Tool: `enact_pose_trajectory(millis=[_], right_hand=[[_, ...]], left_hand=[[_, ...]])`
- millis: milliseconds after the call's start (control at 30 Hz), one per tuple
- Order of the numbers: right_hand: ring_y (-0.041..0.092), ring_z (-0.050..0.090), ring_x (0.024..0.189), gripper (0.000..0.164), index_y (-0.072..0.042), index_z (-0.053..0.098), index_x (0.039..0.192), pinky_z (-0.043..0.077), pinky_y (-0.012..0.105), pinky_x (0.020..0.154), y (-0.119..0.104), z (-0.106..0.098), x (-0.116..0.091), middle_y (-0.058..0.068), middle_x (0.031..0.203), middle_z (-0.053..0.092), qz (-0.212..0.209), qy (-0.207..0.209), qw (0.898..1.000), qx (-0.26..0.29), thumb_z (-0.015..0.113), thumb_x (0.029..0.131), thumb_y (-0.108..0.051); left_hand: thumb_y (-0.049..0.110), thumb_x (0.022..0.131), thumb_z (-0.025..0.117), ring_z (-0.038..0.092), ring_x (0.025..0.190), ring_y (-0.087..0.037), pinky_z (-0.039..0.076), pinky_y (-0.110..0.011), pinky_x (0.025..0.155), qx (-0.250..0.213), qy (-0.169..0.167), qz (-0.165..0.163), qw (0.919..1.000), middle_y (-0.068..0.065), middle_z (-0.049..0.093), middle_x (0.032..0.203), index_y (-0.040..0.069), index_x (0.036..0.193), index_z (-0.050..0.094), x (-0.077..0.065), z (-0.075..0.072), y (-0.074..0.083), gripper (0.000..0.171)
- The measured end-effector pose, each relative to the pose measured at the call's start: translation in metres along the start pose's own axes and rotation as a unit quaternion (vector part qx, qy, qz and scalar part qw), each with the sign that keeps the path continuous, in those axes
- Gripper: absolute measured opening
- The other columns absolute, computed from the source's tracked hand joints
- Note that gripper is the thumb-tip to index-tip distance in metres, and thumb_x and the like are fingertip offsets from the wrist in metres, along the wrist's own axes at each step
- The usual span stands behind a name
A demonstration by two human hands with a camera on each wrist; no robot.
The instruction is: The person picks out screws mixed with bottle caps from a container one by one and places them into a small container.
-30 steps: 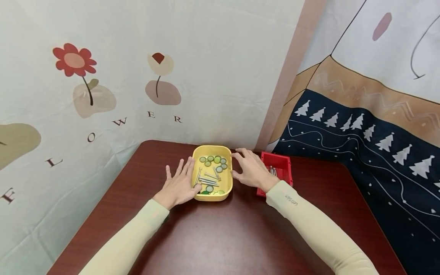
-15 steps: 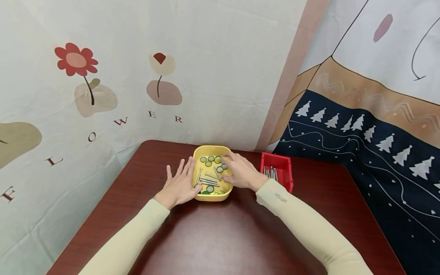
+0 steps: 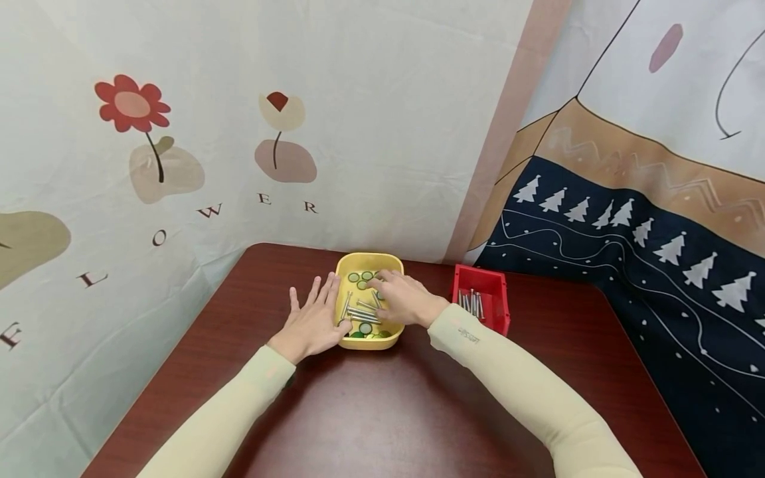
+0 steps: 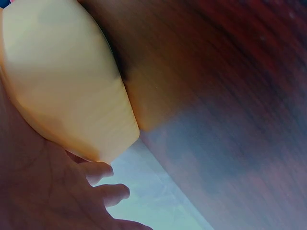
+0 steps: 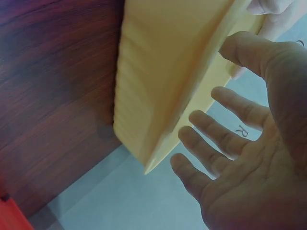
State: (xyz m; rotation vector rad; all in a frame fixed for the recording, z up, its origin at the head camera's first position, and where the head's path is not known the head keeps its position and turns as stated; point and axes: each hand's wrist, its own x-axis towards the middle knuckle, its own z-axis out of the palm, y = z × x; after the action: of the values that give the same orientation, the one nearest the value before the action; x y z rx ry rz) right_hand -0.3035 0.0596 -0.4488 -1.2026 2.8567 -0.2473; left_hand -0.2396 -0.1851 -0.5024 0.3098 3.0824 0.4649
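Note:
A yellow plastic tray [image 3: 368,344] stands at the far side of the table, holding several silver bolts [image 3: 364,316] and several green and clear round discs [image 3: 354,277]. My left hand [image 3: 309,323] rests against the tray's left side with fingers spread and the thumb over its rim. My right hand [image 3: 406,299] reaches over the right rim, fingertips above the bolts and discs, fingers loosely bent and apart from the thumb. In the right wrist view the right palm [image 5: 254,177] shows nothing in it, and the tray wall [image 5: 163,62] lies beyond the fingers.
To the right of the tray a red bin [image 3: 493,292] holds several silver bolts [image 3: 472,304]. The brown table [image 3: 382,411] ends close behind both containers, where a printed cloth [image 3: 382,133] hangs.
My right hand has moved left, from beside the tray's right rim to over its inside. More of the red bin's bolts now show. The left hand and the tray have stayed put.

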Motion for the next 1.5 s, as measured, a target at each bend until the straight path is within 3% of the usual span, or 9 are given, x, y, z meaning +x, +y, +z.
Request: enact_pose_trajectory(millis=[200, 367, 667, 867, 1167, 1367, 1500], right_hand=[[0.038, 0.068, 0.145, 0.060, -0.016, 0.069, 0.160, 0.064, 0.055, 0.116, -0.010, -0.001, 0.014, 0.015, 0.160, 0.069, 0.002, -0.033, 0.999, -0.025, 0.087, 0.105, -0.029], [0.035, 0.071, 0.143, 0.061, -0.015, 0.069, 0.161, 0.060, 0.051, 0.123, -0.018, -0.003, 0.026, 0.013, 0.157, 0.072, -0.016, -0.067, 0.996, -0.051, 0.088, 0.103, -0.025], [0.027, 0.070, 0.145, 0.077, -0.021, 0.062, 0.167, 0.061, 0.054, 0.120, -0.034, -0.003, 0.034, 0.011, 0.163, 0.066, -0.020, -0.157, 0.985, -0.075, 0.093, 0.099, -0.041], [0.028, 0.072, 0.141, 0.081, -0.016, 0.061, 0.167, 0.062, 0.048, 0.120, -0.044, 0.000, 0.035, 0.013, 0.161, 0.066, -0.011, -0.173, 0.979, -0.106, 0.093, 0.098, -0.044], [0.028, 0.073, 0.137, 0.090, -0.013, 0.049, 0.175, 0.064, 0.048, 0.116, -0.052, 0.005, 0.048, 0.015, 0.167, 0.062, 0.065, -0.193, 0.974, -0.098, 0.092, 0.100, -0.035], [0.023, 0.073, 0.119, 0.073, -0.008, 0.063, 0.160, 0.065, 0.041, 0.106, -0.041, 0.010, 0.057, 0.016, 0.152, 0.070, 0.066, -0.179, 0.979, -0.076, 0.094, 0.097, -0.025], [0.024, 0.071, 0.126, 0.062, -0.008, 0.062, 0.162, 0.065, 0.044, 0.109, -0.033, 0.011, 0.060, 0.015, 0.150, 0.072, 0.069, -0.179, 0.980, -0.059, 0.085, 0.105, -0.019]], left_hand=[[0.051, 0.108, 0.059, 0.006, 0.185, -0.045, -0.003, -0.090, 0.137, -0.003, 0.000, -0.001, 1.0000, -0.014, 0.007, 0.199, 0.006, 0.188, 0.007, -0.001, -0.002, 0.000, 0.106], [0.051, 0.108, 0.059, 0.007, 0.185, -0.045, -0.001, -0.090, 0.137, 0.002, -0.002, -0.001, 1.0000, -0.013, 0.007, 0.199, 0.006, 0.188, 0.008, -0.002, -0.002, 0.000, 0.105], [0.050, 0.108, 0.058, 0.003, 0.186, -0.044, -0.006, -0.090, 0.137, -0.010, -0.009, -0.004, 0.9999, -0.012, 0.004, 0.199, 0.007, 0.189, 0.005, -0.002, -0.002, 0.001, 0.105], [0.050, 0.108, 0.058, 0.004, 0.185, -0.044, -0.002, -0.090, 0.137, -0.005, -0.005, -0.002, 1.0000, -0.012, 0.006, 0.199, 0.007, 0.188, 0.007, -0.002, -0.002, 0.001, 0.104], [0.049, 0.107, 0.057, 0.005, 0.185, -0.044, -0.001, -0.090, 0.137, -0.006, -0.004, -0.003, 1.0000, -0.012, 0.006, 0.199, 0.006, 0.188, 0.007, -0.003, -0.001, 0.002, 0.104], [0.048, 0.109, 0.056, 0.005, 0.185, -0.044, -0.003, -0.090, 0.137, -0.009, -0.005, -0.001, 0.9999, -0.012, 0.007, 0.199, 0.006, 0.188, 0.007, -0.002, -0.001, 0.002, 0.102], [0.049, 0.109, 0.056, 0.005, 0.185, -0.044, -0.001, -0.090, 0.137, -0.005, -0.004, -0.002, 1.0000, -0.012, 0.007, 0.199, 0.007, 0.188, 0.007, -0.003, -0.002, 0.002, 0.102]])
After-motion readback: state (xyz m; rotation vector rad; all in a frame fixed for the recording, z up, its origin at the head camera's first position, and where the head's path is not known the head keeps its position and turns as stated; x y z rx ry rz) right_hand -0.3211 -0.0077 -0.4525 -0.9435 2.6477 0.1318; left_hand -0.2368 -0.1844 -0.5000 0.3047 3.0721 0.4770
